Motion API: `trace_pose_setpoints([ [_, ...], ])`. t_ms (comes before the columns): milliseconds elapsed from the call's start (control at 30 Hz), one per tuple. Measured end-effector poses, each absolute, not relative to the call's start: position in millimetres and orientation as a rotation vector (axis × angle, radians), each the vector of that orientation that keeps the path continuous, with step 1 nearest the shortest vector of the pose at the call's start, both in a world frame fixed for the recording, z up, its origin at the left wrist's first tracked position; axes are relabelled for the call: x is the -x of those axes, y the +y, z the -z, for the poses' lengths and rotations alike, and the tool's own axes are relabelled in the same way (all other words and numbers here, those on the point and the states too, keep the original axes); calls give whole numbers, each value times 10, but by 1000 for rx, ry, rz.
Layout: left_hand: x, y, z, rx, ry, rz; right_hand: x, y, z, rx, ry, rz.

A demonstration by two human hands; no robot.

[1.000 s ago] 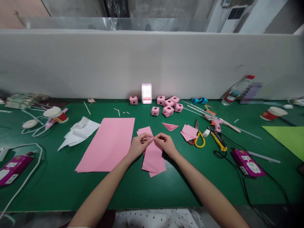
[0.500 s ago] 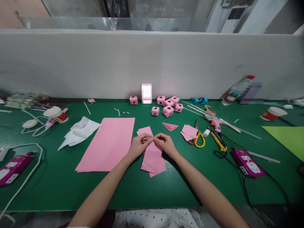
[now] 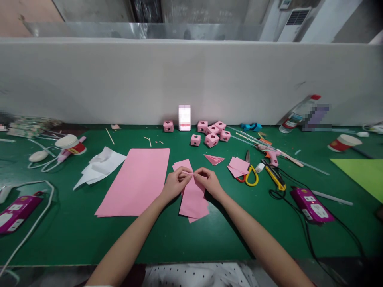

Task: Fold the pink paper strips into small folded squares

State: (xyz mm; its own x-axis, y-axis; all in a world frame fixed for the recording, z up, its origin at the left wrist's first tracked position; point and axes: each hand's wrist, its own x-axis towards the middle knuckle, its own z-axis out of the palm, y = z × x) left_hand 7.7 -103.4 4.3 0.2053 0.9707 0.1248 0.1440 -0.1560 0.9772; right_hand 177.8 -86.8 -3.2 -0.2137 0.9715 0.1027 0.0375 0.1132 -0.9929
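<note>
Both hands meet over a loose pile of pink paper pieces at the middle of the table. My left hand pinches a small strip of pink paper between thumb and fingers. My right hand pinches the same paper from the other side, fingertips close to the left ones. Much of the held piece is hidden by the fingers. Just beyond lies a flat folded pink paper. Small pink squares rest to the right, partly over the scissors.
Large pink sheets and crumpled white paper lie on the left. Several folded pink cubes stand near a lit phone by the partition. A pink glue gun, a cutter and a purple box with black cable are rightward.
The fingers have shifted very slightly at the pinched paper. The long pink piece under the hands has moved a little to the right at its near end.
</note>
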Motion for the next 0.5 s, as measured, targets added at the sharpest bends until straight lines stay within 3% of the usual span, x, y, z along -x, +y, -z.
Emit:
trace_pose_setpoints([
  [500,-99,-1063,-46,-1531,1070,-1012,-1784,-865,52,1041,-1470,-1289],
])
